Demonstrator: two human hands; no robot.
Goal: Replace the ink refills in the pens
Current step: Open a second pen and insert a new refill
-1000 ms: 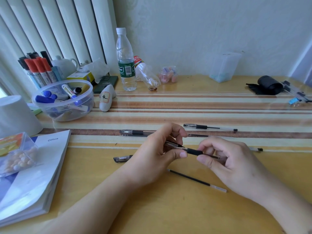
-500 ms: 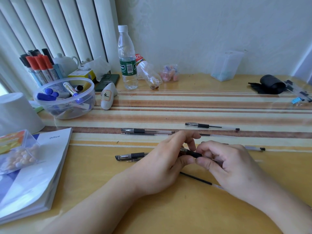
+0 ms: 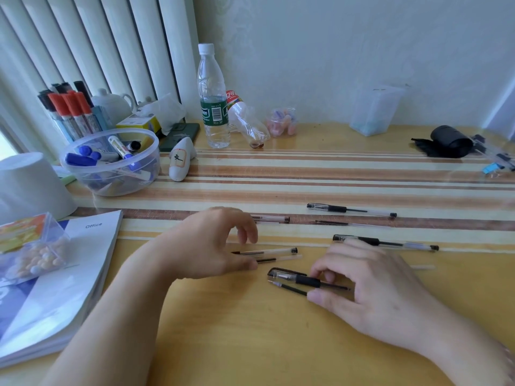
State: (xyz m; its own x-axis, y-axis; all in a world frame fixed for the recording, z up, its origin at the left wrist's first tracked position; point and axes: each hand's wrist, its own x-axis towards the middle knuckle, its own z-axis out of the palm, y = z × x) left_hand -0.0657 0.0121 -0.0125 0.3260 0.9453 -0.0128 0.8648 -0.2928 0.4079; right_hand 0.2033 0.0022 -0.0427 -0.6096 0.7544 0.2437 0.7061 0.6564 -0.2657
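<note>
My right hand (image 3: 376, 288) holds a capped pen with a black grip (image 3: 295, 278) low at the desk, fingers curled over its barrel. Its thumb lies on a loose black refill (image 3: 289, 289) just in front of that pen. My left hand (image 3: 211, 243) hovers with loosely curled fingers and grips nothing. Its thumb tip is beside a clear pen barrel (image 3: 267, 250) and a refill (image 3: 281, 258). More pens lie behind: one (image 3: 384, 242) by my right hand, one (image 3: 351, 210) farther back, and one (image 3: 271, 218) partly hidden by my left hand. A thin refill (image 3: 348, 223) lies between them.
At the left are a book (image 3: 69, 274), a clear box of sweets (image 3: 30, 246), a white cup (image 3: 28, 185) and a bowl of markers (image 3: 111, 165). A water bottle (image 3: 213, 98) and a clear container (image 3: 373, 110) stand at the wall. A black roll (image 3: 448, 142) lies at the far right.
My hands have parted. The left hand let go of the pen and moved left. The right hand lowered the pen to the desk beside the loose refill.
</note>
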